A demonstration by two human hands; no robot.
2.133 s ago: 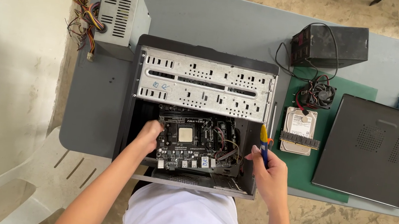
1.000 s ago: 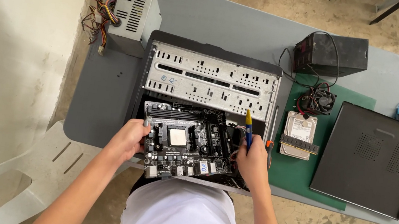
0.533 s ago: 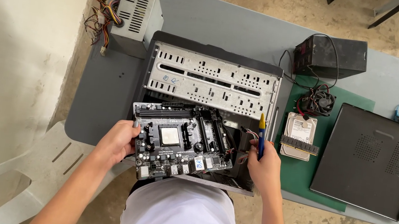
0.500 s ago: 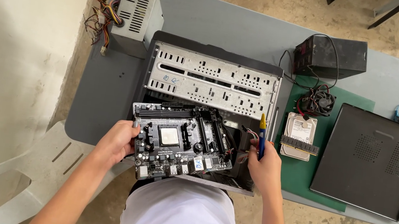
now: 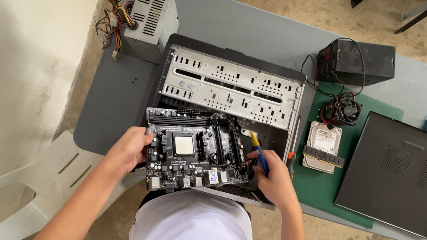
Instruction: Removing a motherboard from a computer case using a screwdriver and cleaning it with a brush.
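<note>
A black motherboard (image 5: pixel 195 148) with a square silver processor in its middle is tilted up over the near part of an open computer case (image 5: pixel 230 80). My left hand (image 5: pixel 129 150) grips the board's left edge. At the board's right edge is my right hand (image 5: pixel 272 178), which touches it and also holds a screwdriver (image 5: pixel 258 152) with a blue and yellow handle. The case lies flat on a grey table (image 5: pixel 261 28), its perforated metal drive cage facing up.
A grey power supply (image 5: pixel 153 15) with coloured wires sits at the table's far left. A green mat (image 5: pixel 328 182) on the right carries a hard drive (image 5: pixel 323 139), a memory stick (image 5: pixel 323 157) and a small fan (image 5: pixel 344 108). A black box (image 5: pixel 358 60) and the black case panel (image 5: pixel 400 173) lie right.
The motherboard has been lifted out of the case and drawn toward me and to the left, tilting up. Both hands moved with it; the screwdriver stayed in my right hand.
</note>
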